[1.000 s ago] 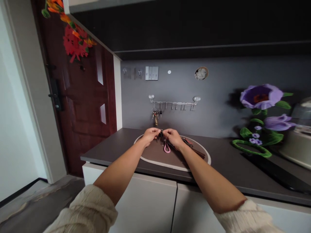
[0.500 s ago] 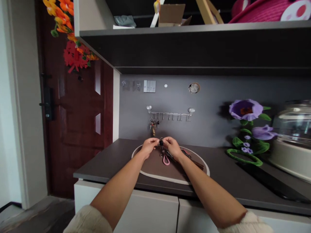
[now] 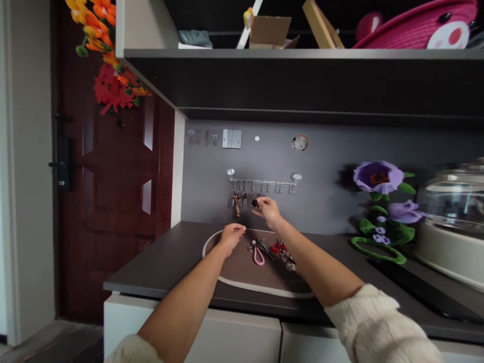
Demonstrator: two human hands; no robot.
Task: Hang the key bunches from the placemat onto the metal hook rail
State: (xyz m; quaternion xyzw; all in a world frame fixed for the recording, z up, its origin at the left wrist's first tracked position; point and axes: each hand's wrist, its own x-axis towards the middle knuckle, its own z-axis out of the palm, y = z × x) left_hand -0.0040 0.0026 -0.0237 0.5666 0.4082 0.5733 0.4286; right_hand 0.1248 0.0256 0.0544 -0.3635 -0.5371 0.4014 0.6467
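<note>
My right hand (image 3: pixel 267 209) is raised in front of the wall. It pinches a key ring with a black-headed key (image 3: pixel 254 203) just below the hook rail (image 3: pixel 264 182). To its left, several bunches of keys (image 3: pixel 236 199) hang from the rail's left hooks. My left hand (image 3: pixel 232 238) hovers over the back left of the oval mat (image 3: pixel 242 275), its thumb and fingers pressed together with nothing visible in them. A pink loop strap (image 3: pixel 258 256) lies on the mat. Beside it are a dark metal tool (image 3: pixel 265 247) and a red-and-dark cluster of small items (image 3: pixel 282 250), partly behind my right forearm.
A grey shelf (image 3: pixel 302 54) with a cardboard box (image 3: pixel 270 31) overhangs the counter (image 3: pixel 159 257). Purple artificial flowers (image 3: pixel 378 177) and a clear-domed appliance (image 3: pixel 449 227) stand at the right. Left is a dark red door (image 3: pixel 113 212) with hanging orange flowers (image 3: pixel 99 27).
Both hands were together on the black key over the mat. My right hand has lifted it toward the rail, while my left has let go and stayed low. The view has shifted slightly.
</note>
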